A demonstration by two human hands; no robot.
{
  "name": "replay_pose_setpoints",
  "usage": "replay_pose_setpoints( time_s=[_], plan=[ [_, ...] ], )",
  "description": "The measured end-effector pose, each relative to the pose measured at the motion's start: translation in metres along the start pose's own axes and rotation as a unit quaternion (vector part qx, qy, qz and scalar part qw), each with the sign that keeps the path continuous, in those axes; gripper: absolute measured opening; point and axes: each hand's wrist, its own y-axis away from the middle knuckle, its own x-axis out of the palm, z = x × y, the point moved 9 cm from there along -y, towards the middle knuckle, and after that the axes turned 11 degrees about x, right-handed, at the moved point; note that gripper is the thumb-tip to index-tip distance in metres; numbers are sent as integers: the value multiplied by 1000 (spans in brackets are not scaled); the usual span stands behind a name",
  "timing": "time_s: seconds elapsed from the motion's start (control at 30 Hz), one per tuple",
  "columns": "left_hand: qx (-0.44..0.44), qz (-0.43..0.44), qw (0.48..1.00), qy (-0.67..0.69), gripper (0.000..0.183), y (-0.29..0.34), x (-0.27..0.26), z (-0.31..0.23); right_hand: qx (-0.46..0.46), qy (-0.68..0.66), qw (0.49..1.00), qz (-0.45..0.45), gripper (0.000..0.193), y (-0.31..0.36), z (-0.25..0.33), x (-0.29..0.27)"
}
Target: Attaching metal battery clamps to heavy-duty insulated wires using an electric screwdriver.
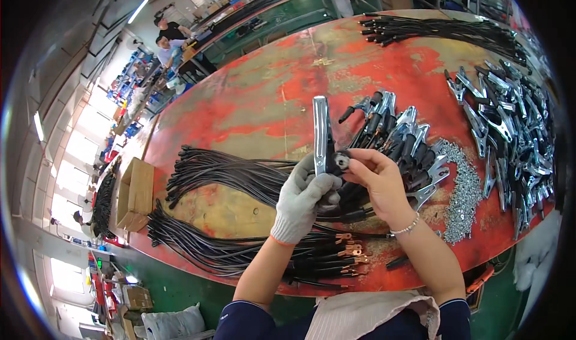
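Note:
My left hand [305,197], in a grey knit glove, grips a shiny metal clamp [321,130] that stands upright above a worn red table [252,100]. My bare right hand [377,177] pinches a small round metal part [342,160] against the clamp's side, just above the glove. A black cable [354,211] runs from the clamp down under both hands. Below my wrists lie black cables with copper ring terminals [351,251].
Bundles of black cables [222,175] lie left of my hands. Assembled clamps [402,142] and a heap of small screws [465,190] are to the right, loose clamps [510,124] farther right. Long cables [444,31] lie at the far edge, a cardboard box [135,193] at the left end. Two people stand far off at the upper left.

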Motion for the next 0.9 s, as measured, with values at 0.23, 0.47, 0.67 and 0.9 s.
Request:
replay_pose_setpoints(
  time_s=[0.23,0.47,0.67,0.9],
  plan=[
    [-19,-24,999,-21,44,6,-4,-6,-3,52,999,5,23,-11,-9,23],
    [-55,34,998,-15,52,1,7,2,-20,108,994,10,24,-13,-2,13],
    [-33,42,997,50,53,1,14,-9,-17,123,988,87,26,-12,10,27],
    [2,-1,998,62,50,-16,-1,-4,-296,437,842,-108,35,98,100,-33]
  ],
)
